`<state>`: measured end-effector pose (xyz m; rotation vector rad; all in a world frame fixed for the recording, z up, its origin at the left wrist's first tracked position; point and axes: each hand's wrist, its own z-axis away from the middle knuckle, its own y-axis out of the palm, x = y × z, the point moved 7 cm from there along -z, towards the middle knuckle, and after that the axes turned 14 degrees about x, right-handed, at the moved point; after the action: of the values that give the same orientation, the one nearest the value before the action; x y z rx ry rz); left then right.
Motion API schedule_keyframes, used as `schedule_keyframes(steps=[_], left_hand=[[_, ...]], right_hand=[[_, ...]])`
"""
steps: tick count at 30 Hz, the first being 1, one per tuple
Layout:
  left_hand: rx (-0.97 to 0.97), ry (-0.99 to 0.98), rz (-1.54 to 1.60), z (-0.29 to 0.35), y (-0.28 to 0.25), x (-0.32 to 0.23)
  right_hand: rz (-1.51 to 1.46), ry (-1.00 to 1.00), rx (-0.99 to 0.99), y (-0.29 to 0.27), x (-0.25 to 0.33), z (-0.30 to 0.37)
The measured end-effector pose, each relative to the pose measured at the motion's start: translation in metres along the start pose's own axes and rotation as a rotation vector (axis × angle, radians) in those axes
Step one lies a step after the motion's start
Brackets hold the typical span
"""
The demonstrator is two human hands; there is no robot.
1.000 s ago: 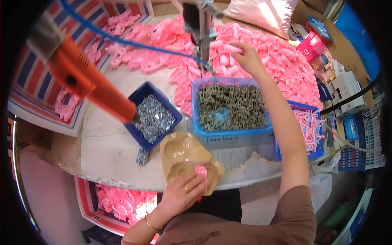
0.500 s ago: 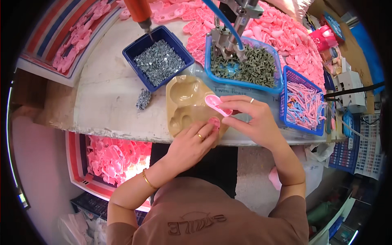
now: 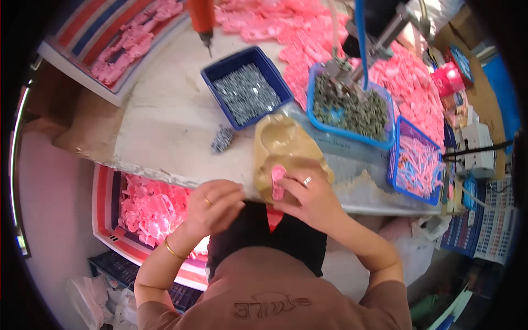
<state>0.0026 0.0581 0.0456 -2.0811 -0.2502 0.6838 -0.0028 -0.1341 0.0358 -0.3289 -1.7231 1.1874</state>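
My right hand (image 3: 314, 199) pinches a small, elongated pink plastic part (image 3: 279, 182) between thumb and fingers, over the near end of a tan moulded fixture (image 3: 269, 130) with rounded hollows. My left hand (image 3: 214, 208) is off the table's front edge, left of the fixture. Its fingers are loosely bent and apart from the thumb, with nothing visible in them. Just beyond the fixture is a dark blue bin (image 3: 208, 82) of small metal screws. A small clump of screws (image 3: 222, 139) lies on the tabletop.
An orange power screwdriver (image 3: 201, 19) hangs above the bin. Behind stand a blue tray (image 3: 352, 130) of dark green parts, under a metal fixture arm, and a blue basket (image 3: 391, 165) of pink and blue strips. Pink parts (image 3: 258, 22) heap at the back; more fill a striped box (image 3: 102, 203) below.
My left hand has come away from the fixture to the left, and no pink part shows in it. My right hand has lowered its pink part over the fixture's near end. The view has shifted.
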Motion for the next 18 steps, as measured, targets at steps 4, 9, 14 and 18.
schedule_keyframes(steps=[4,9,14,18], left_hand=[[-0.163,-0.369,0.031,-0.001,-0.022,0.113],[-0.114,-0.448,0.036,-0.088,-0.045,0.248],[0.107,-0.386,-0.121,-0.201,-0.004,0.304],[0.528,-0.295,-0.196,-0.239,0.038,0.302]], right_hand=[[-0.044,-0.019,0.011,-0.007,-0.004,-0.003],[-0.142,0.003,-0.058,-0.028,0.000,-0.007],[-0.136,0.079,-0.021,-0.023,-0.013,-0.008],[-0.110,0.106,0.037,-0.019,-0.020,-0.007]])
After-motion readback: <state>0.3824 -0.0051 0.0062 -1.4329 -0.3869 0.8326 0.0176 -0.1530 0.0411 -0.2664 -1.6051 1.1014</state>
